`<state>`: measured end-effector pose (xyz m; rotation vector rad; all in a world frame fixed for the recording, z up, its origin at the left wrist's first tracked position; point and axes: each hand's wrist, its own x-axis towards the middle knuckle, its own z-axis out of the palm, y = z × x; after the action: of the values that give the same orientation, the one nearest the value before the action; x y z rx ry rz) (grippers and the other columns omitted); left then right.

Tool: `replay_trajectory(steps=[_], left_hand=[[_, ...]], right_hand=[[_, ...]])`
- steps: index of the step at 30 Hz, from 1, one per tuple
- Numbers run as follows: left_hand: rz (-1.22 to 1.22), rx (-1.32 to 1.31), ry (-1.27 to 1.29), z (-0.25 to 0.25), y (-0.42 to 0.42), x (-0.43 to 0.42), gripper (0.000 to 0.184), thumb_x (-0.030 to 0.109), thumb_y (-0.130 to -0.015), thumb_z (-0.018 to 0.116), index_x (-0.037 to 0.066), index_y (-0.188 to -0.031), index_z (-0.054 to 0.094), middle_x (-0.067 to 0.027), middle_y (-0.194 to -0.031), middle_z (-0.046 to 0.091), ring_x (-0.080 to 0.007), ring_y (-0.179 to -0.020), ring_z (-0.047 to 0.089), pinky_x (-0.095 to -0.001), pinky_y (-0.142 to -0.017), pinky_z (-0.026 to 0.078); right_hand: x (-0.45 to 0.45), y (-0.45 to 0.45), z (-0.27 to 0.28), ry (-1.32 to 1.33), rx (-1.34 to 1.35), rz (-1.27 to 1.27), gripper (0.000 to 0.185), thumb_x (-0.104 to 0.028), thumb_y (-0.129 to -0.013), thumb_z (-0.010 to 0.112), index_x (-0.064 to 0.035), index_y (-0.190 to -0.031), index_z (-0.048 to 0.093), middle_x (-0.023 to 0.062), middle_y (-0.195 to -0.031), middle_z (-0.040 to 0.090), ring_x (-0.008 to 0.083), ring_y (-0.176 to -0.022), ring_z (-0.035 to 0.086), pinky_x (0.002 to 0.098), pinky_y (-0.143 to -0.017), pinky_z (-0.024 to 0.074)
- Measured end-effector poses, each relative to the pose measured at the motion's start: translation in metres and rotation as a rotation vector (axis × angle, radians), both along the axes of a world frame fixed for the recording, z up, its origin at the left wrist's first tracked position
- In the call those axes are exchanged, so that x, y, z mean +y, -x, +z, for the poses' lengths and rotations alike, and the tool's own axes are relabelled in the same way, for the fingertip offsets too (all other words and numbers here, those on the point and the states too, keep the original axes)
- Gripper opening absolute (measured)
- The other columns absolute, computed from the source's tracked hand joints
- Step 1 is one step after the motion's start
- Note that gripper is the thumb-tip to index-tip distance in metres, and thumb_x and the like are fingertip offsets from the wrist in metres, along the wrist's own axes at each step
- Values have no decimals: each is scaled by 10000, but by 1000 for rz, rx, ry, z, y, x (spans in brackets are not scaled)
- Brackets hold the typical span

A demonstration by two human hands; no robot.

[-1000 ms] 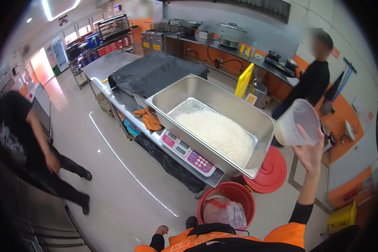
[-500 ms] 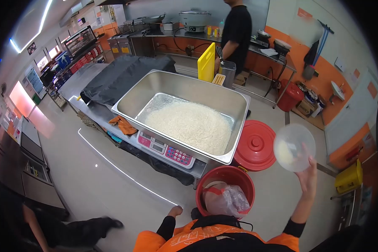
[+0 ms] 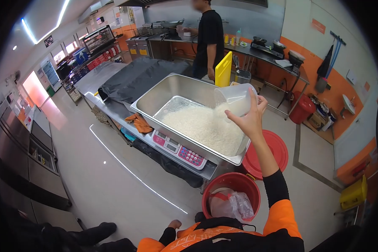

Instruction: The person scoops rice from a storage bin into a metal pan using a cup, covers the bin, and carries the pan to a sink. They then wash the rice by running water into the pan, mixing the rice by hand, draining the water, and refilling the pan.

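Note:
My right hand (image 3: 248,118) is closed round a translucent plastic tub (image 3: 240,96). The tub is tipped over the right side of a deep steel food pan (image 3: 149,97), and white rice (image 3: 206,126) is falling from it onto the heap inside. Under the pan's near side, a pink and white digital scale (image 3: 178,153) shows its keypad and displays. My left hand (image 3: 175,224) hangs low by my body, apart from everything; its fingers are too small to make out. Below the pan's right corner stands an open red bucket (image 3: 208,197) containing a clear plastic bag (image 3: 240,204).
A red lid (image 3: 271,153) is right of the pan. An orange cloth (image 3: 139,123) lies on the steel table (image 3: 124,112), beside a black cover (image 3: 143,77). Behind the pan, a yellow cutting board (image 3: 223,69) stands upright near a person in black (image 3: 210,38).
My right hand has brought the tub left from beside the pan to above it and tilted it, and rice now pours out. The person in black has shifted left.

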<state>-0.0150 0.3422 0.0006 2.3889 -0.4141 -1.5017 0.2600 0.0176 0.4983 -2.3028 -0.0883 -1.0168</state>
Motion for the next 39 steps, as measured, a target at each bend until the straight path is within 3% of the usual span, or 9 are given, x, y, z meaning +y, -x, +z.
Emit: replay_trajectory(steps=[5, 9, 11, 14, 21, 25, 34, 36, 39], left_hand=[[140, 117, -64, -8, 27, 25, 247, 133, -719, 464, -34, -785, 634, -213, -908, 601, -340, -841, 587, -408, -752, 461], [311, 113, -67, -21, 29, 34, 245, 139, -721, 471, -34, -773, 636, -213, -906, 601, -340, -838, 587, -405, -748, 463], [240, 42, -35, -26, 19, 29, 244, 142, -723, 474, -34, -767, 637, -213, -905, 601, -339, -836, 587, -404, -746, 464], [-170, -139, -10, -25, -5, 20, 234, 117, -660, 663, -2, -857, 619, -151, -837, 610, -261, -691, 609, -359, -565, 511], [-188, -354, 253, -64, -30, 18, 329, 234, -718, 618, 11, -958, 586, -132, -921, 607, -244, -809, 604, -371, -675, 490], [836, 204, 282, -10, -29, -13, 287, 257, -787, 523, 28, -955, 564, -115, -938, 597, -229, -795, 606, -351, -647, 483], [867, 378, 292, 2, -42, -72, 380, 304, -841, 462, 59, -1132, 467, -73, -969, 591, -189, -810, 591, -336, -678, 453], [905, 407, 308, 2, -45, -91, 420, 310, -827, 491, 58, -1161, 446, -61, -956, 598, -190, -801, 591, -338, -687, 450], [820, 426, 319, 8, -47, -138, 520, 341, -853, 475, 89, -1282, 325, -96, -1116, 529, -214, -904, 572, -352, -767, 449]], right_hand=[[-14, -15, -14, -122, 54, -24, 960, -422, -535, 768, -67, -1295, 302, 214, -1119, 267, 377, -1112, 251, 447, -940, 257], [-25, -14, -10, -323, 101, -21, 941, -432, -574, 752, -51, -1301, 291, 184, -1125, 272, 323, -1085, 330, 410, -860, 377], [-34, -15, -6, -721, 254, 180, 903, -442, -619, 720, -52, -1306, 283, 183, -1154, 280, 295, -1059, 382, 385, -810, 438], [-40, 10, 10, -1022, 316, 408, 828, -474, -689, 638, -56, -1309, 281, 164, -1191, 313, 247, -1026, 434, 354, -764, 484], [-105, 75, 5, -1306, 304, 566, 712, -508, -769, 505, -63, -1297, 331, 125, -1119, 447, 226, -1021, 473, 353, -833, 461], [-146, 143, -26, -1402, 307, 555, 690, -504, -782, 486, -52, -1288, 359, 134, -1116, 462, 254, -1010, 490, 402, -895, 426], [-212, 255, -266, -1413, 1123, -126, 675, -327, -715, 645, -28, -1241, 346, 139, -1228, 404, 309, -1116, 424, 495, -812, 464], [-200, 252, -308, -1324, 1203, -251, 831, -362, -644, 699, -38, -1282, 275, 175, -1244, 343, 387, -1104, 405, 511, -826, 447], [-217, 256, -483, -1156, 1310, -498, 969, -364, -595, 742, -62, -1328, 185, 209, -1314, 242, 394, -1142, 366, 526, -811, 452]])
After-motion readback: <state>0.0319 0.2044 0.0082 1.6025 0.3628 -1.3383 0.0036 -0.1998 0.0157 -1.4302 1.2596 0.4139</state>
